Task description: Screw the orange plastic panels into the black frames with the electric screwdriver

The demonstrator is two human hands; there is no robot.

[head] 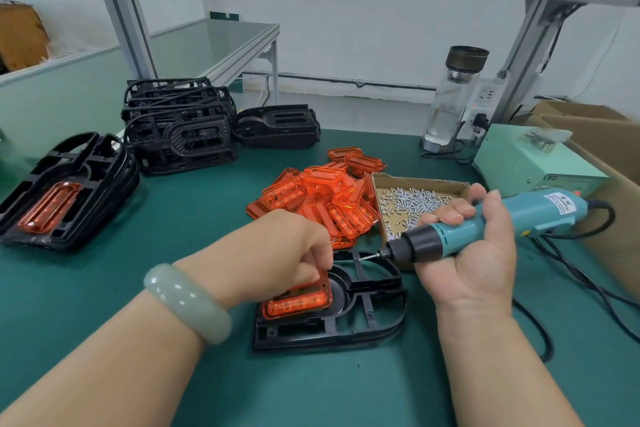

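**A:** Nearest the body?
**B:** A matte black plastic frame [346, 326] lies flat on the green bench mat [138, 236]. It is ribbed, with one end rounded. Its long axis runs left to right, rounded end right.
**A:** The panel?
**B:** A glossy translucent orange plastic panel [298, 303], a rounded oblong, sits in the frame's left half. Its long axis runs the same way, the right end angled slightly away. The left hand [277, 253], with a pale green stone bangle [187, 302] at the wrist, curls its fingers down on the panel's far edge, gripping it.
**A:** Tool?
**B:** A teal electric screwdriver with black nose [502, 218] is clenched in the right hand [474, 260], palm up. Its axis lies low, cord end up-right, and the bit points left and slightly down. The tip is just over the frame's far rim. Whether it touches, I cannot tell.
**A:** Beyond?
**B:** A shallow cardboard tray of small silver screws [412, 204] touches a loose heap of orange panels [322, 198]. Far left are fitted black frames [65, 191], and behind them a stack of bare black frames [180, 128]. Far right stand a clear glass bottle [453, 97] and a pale green metal box [530, 163].
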